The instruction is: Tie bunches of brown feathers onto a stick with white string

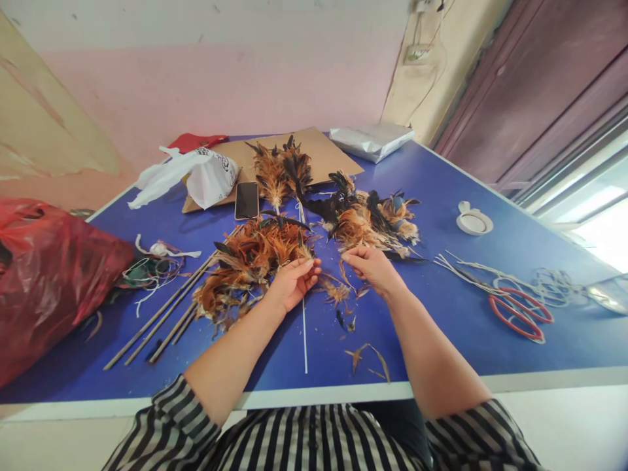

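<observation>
Feathers (248, 255) lie in a thick rust-brown heap on the blue table (441, 353), and we see the left hand (297, 281) at the heap's right edge, its fingers half curled and its thumb near the forefinger, beside a small tan tuft (304, 252); we cannot tell whether it grips anything. Across a narrow gap, the right hand (371, 267) has thumb and forefinger pinched together, with a thin brown wisp (345, 275) just below them, though we cannot make out whether it is held. Between the hands and nearer us, loose bits (337, 292) of feather are scattered beside a thin white stick (305, 337). Beyond the right hand sits a second pile (360, 226), brown, black and cream, and farther back two bunches (275, 176) overlap a cardboard sheet (326, 154). Behind the rust heap we find a phone (246, 200); to its left are brown rods (147, 325) and a red bag (63, 281). Red-handled scissors (518, 313) lie well off to the right.
</observation>
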The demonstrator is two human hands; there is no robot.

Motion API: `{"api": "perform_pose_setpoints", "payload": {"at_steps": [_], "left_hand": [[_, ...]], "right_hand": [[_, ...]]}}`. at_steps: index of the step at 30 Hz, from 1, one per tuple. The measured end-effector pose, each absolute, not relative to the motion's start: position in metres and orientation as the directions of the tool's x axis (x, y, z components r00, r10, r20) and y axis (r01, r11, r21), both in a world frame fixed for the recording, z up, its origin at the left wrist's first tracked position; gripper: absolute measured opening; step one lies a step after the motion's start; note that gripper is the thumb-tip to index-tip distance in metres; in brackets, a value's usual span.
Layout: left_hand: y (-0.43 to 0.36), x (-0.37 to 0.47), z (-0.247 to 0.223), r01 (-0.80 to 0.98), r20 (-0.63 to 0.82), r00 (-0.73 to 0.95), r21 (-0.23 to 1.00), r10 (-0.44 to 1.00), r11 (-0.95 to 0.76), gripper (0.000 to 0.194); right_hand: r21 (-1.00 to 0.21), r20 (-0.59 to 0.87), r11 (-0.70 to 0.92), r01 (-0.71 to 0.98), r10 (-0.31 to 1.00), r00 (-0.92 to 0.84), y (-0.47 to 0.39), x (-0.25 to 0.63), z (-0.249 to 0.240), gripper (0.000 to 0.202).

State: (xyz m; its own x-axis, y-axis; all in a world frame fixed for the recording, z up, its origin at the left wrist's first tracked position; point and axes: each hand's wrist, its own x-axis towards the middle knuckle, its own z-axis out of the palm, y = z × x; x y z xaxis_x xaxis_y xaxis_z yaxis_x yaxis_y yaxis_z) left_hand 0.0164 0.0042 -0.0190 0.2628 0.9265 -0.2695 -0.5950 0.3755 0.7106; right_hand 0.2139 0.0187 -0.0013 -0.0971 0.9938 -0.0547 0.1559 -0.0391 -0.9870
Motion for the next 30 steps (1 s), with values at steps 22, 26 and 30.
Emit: {"api": "perform_pose_setpoints", "payload": {"at_steps": [22,26,30], "left_hand": [[-0.010,0.026,-0.006,-0.472,-0.321,0.306,0.767,0.896,0.435,0.011],[-0.014,0.028,-0.005,-0.467,-0.343,0.381,0.730,0.858,0.499,0.007],[-0.015,0.028,-0.005,-0.458,-0.353,0.414,0.716,0.839,0.528,0.005]], "right_hand": [[-0.995,-0.096,-0.091,0.033,0.976,-0.193,0.007,0.209,0.007,0.025],[-0.981,-0.105,-0.142,-0.134,0.962,-0.252,0.004,0.195,0.004,0.023],[-0.969,-0.122,-0.167,-0.181,0.964,-0.238,0.001,0.185,0.004,0.022]]}}
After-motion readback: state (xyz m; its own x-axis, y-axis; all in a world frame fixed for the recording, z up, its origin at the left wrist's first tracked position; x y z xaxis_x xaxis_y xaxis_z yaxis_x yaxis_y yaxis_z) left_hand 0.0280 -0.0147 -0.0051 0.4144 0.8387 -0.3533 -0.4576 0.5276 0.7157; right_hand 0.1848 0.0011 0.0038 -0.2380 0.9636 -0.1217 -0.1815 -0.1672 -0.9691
